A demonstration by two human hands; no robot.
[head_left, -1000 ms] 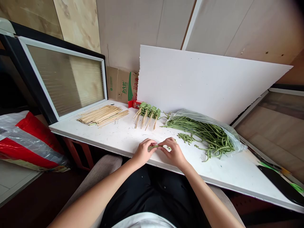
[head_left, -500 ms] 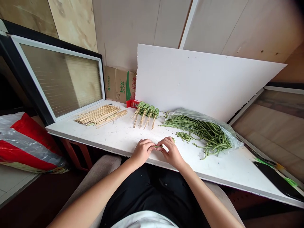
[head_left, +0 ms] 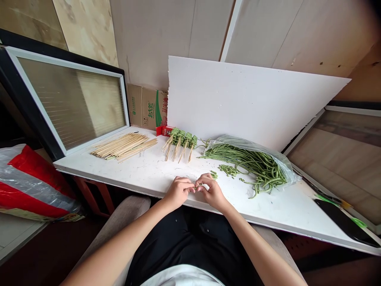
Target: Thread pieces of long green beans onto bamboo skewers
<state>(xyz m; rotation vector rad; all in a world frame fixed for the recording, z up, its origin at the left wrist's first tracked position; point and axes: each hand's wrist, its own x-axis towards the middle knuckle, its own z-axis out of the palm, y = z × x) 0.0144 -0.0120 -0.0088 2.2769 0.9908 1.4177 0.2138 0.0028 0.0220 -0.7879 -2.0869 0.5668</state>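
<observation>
Near the front edge of the white table, my left hand and my right hand meet with fingertips pinched. Between them is a short piece of green long bean, mostly covered by the fingers. Just behind my right hand lie a few cut bean pieces. To their right is a small heap of short bean bits. Long uncut beans spill from a clear plastic bag. Farther back, bean pieces threaded on wooden skewers lie in a row.
Bare wooden skewers are spread at the left of the table. A cardboard box and a white board stand behind. On the right edge rests a flat black phone-like object. A red-and-clear bag sits at the left.
My fingers have shifted on the bean piece, and less of it shows between them. Bean pieces behind my right hand are more visible. The whole view has moved slightly.
</observation>
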